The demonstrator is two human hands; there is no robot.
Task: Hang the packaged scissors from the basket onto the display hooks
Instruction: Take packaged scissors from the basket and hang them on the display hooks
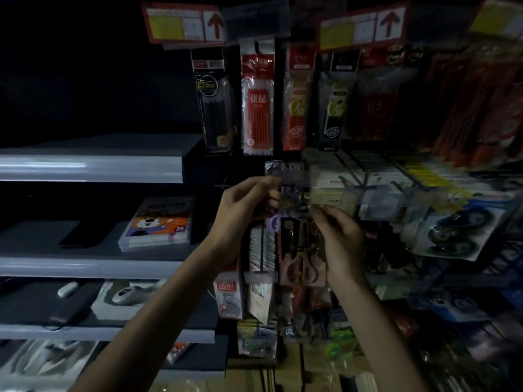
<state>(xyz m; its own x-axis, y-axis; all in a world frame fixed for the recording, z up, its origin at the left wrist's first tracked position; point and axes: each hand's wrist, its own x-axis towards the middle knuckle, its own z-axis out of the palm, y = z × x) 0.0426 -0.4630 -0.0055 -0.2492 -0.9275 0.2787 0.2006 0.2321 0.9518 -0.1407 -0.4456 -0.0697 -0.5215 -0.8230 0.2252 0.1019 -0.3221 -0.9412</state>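
Observation:
A packaged pair of scissors (pixel 288 193) in a clear, dark-printed sleeve with purple handles is held up in front of the hook display. My left hand (pixel 246 205) pinches its left edge near the top. On the right side, my right hand (pixel 339 236) pinches the pack lower down. More packaged scissors (pixel 300 250) with black and pink handles hang on a hook just below and behind the held pack. The hook tip itself is blurred and hard to make out. The basket is not in view.
Pen refill packs (pixel 257 103) hang on hooks above. Correction tape packs (pixel 452 230) hang to the right. Grey shelves (pixel 90 168) on the left carry a crayon box (pixel 158 222). Red price tags (pixel 184 22) sit along the top.

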